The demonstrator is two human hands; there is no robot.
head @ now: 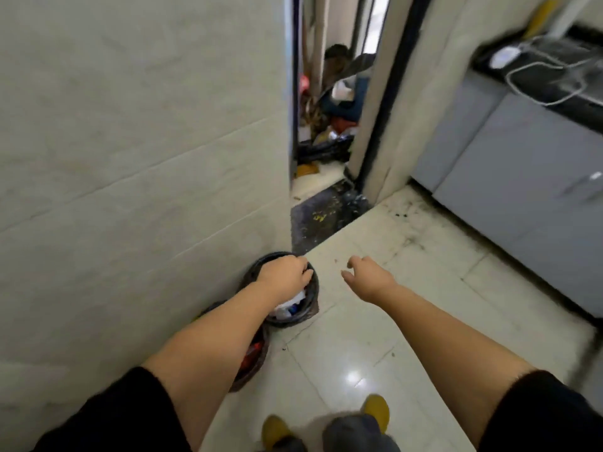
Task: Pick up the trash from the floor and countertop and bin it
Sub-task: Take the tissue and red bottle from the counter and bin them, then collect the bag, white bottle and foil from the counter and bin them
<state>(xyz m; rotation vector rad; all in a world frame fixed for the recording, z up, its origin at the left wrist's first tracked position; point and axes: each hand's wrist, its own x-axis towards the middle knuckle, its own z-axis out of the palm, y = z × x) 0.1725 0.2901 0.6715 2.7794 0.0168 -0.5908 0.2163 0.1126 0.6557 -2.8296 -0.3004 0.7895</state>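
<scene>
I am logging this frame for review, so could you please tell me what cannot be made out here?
- Head view: whether the left hand holds any trash; its curled fingers face down into the bin.
- Head view: most of the bin's contents, covered by the left hand and forearm.
- Head view: the second bin nearer the feet, largely hidden by the forearm.
- Head view: the items on the countertop, blurred and cut off by the right edge.

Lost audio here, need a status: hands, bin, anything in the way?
Left hand curled over the bin mouth, contents unclear. Right hand open, empty, above floor. Bin holds trash. Nothing blocking.
</scene>
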